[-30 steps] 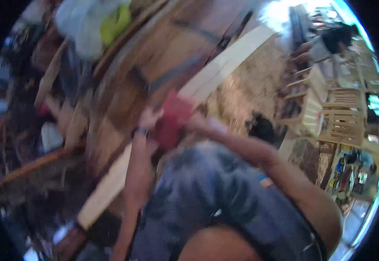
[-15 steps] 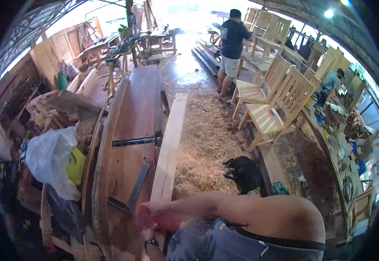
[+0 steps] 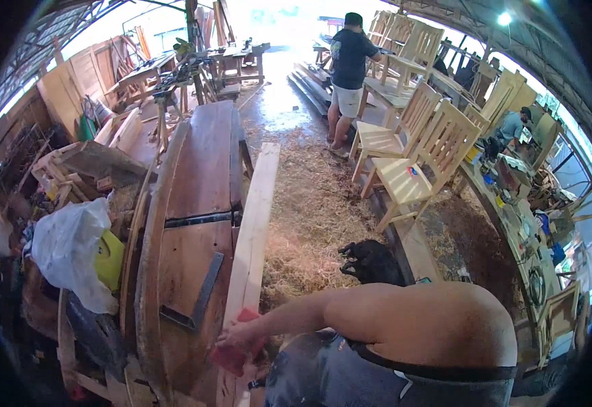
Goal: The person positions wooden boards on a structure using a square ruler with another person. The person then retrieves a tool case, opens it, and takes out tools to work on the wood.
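A long pale board (image 3: 254,224) stretches away from me beside a brown wooden panel. My right hand (image 3: 239,334) reaches across from the right and is closed on a red tool (image 3: 231,358) lying on the board's near part. The tool's exact kind is hard to make out. Lower down, my left hand (image 3: 254,372), with a dark band at its wrist, is closed at the tool's near side; its fingers are partly hidden. Left of the board, a metal square (image 3: 202,295) rests on the brown panel (image 3: 201,163).
Wood shavings (image 3: 303,224) cover the floor, where a black dog (image 3: 374,262) lies. Pale wooden chairs (image 3: 404,183) stand at right, near a standing person (image 3: 352,74). Another person (image 3: 511,129) is farther right. A white plastic bag (image 3: 68,244) sits at left among scrap wood.
Both hands and the red tool have shifted slightly toward me and right relative to the board. My view has turned a little, so the surroundings appear farther left.
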